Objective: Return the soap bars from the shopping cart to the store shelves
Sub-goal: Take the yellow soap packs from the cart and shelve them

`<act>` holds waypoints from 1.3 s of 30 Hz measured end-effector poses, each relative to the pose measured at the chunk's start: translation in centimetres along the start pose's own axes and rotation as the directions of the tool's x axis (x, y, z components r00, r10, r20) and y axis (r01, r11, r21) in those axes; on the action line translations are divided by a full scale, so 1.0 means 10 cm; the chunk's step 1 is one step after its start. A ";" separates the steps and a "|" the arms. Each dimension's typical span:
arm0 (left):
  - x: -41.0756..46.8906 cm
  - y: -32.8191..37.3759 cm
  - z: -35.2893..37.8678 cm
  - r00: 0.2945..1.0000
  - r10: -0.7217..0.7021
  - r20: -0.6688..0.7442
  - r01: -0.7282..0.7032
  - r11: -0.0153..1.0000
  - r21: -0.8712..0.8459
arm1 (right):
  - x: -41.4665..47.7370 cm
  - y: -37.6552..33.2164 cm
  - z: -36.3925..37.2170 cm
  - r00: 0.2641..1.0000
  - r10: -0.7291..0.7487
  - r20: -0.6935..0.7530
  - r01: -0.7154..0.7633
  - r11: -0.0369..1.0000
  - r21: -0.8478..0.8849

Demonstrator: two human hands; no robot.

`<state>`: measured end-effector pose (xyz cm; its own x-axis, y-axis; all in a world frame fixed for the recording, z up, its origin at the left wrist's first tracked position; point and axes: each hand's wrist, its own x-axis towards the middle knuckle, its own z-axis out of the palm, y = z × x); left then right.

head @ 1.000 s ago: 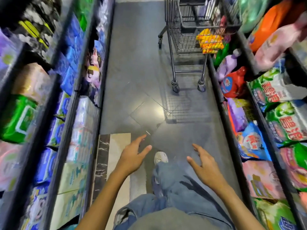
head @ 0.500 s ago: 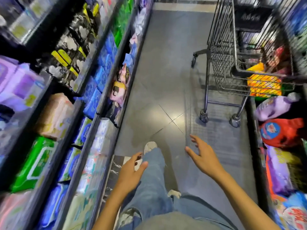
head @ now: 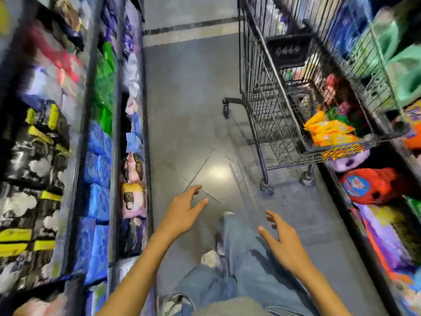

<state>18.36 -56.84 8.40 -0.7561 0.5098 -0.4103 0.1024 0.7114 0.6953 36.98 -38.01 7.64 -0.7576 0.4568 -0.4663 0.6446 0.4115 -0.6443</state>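
Note:
A metal shopping cart (head: pixel 268 92) stands ahead on the right side of the aisle, against the right-hand shelves. In its basket lie yellow-orange packs (head: pixel 328 131) and some green and red packs (head: pixel 341 112); I cannot tell which are soap bars. My left hand (head: pixel 182 210) hangs over the floor with its fingers spread and nothing in it. My right hand (head: pixel 284 242) is also empty and spread, below and short of the cart's near wheels (head: pixel 266 188).
Shelves of blue, green and pink packs (head: pixel 100 142) line the left. On the right, shelves hold red (head: pixel 369 185) and purple refill bags (head: pixel 387 242). A grey tiled floor (head: pixel 189 106) runs down the aisle. My jeans (head: pixel 241 265) and white shoes show below.
I have walked forward, so the cart is nearer and further right in view. Both hands stay empty and spread; the left one has lifted a little.

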 end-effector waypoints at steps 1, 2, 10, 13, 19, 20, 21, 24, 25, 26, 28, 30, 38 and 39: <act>0.18 0.04 -0.04 1.000 0.016 0.021 -0.017 1.000 0.003 | 0.13 -0.03 -0.02 1.000 0.017 -0.011 -0.017 1.000 0.007; 0.37 0.09 -0.08 0.999 0.032 0.037 -0.032 0.999 0.004 | 0.28 -0.06 -0.04 0.999 0.033 -0.019 -0.032 0.999 0.018; 1.54 0.48 -0.40 0.996 0.042 0.080 -0.042 0.999 0.003 | 1.76 -0.64 -0.64 0.990 0.049 -0.136 -0.034 0.994 0.108; 1.94 0.68 -0.53 0.995 0.068 0.073 -0.067 0.998 -0.018 | 2.24 -0.88 -0.96 0.982 0.012 -0.190 0.010 0.993 0.117; 2.80 1.24 -0.68 0.975 0.185 0.124 -0.189 0.982 0.026 | 2.83 -1.11 -1.45 0.951 0.054 -0.305 0.001 0.984 0.179; 2.96 1.37 -0.68 0.966 0.210 0.153 -0.218 0.975 0.033 | 2.91 -1.12 -1.51 0.943 0.082 -0.322 -0.019 0.981 0.194; 3.13 1.53 -0.68 0.952 0.241 0.190 -0.252 0.967 0.036 | 2.98 -1.12 -1.57 0.932 0.114 -0.343 -0.039 0.975 0.217; 3.65 2.07 -0.62 0.870 0.380 0.313 -0.411 0.911 0.036 | 3.19 -1.04 -1.73 0.879 0.227 -0.420 -0.100 0.948 0.303; 3.82 2.26 -0.59 0.832 0.422 0.359 -0.466 0.884 0.041 | 3.25 -1.01 -1.79 0.854 0.274 -0.443 -0.128 0.935 0.332; 3.97 2.46 -0.55 0.787 0.457 0.413 -0.521 0.852 0.048 | 3.29 -0.99 -1.85 0.825 0.325 -0.462 -0.160 0.919 0.361; 4.26 2.87 -0.45 0.688 0.495 0.530 -0.609 0.791 0.052 | 3.35 -0.95 -1.96 0.755 0.438 -0.487 -0.228 0.873 0.432; 4.55 3.20 -0.28 0.586 0.505 0.634 -0.676 0.735 0.040 | 3.39 -0.90 -2.04 0.671 0.539 -0.510 -0.268 0.817 0.511; 5.28 4.02 0.83 0.328 0.343 0.880 -0.744 0.668 0.017 | 3.57 -0.54 -2.25 0.420 0.796 -0.435 -0.352 0.585 0.730; 5.36 4.05 0.99 0.307 0.322 0.896 -0.766 0.642 0.031 | 3.61 -0.47 -2.27 0.407 0.814 -0.414 -0.348 0.557 0.754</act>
<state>-11.57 4.11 8.73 0.3802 0.8185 -0.4307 0.6652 0.0815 0.7422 8.93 -5.52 7.58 0.2590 0.8473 -0.4637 0.5457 -0.5244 -0.6536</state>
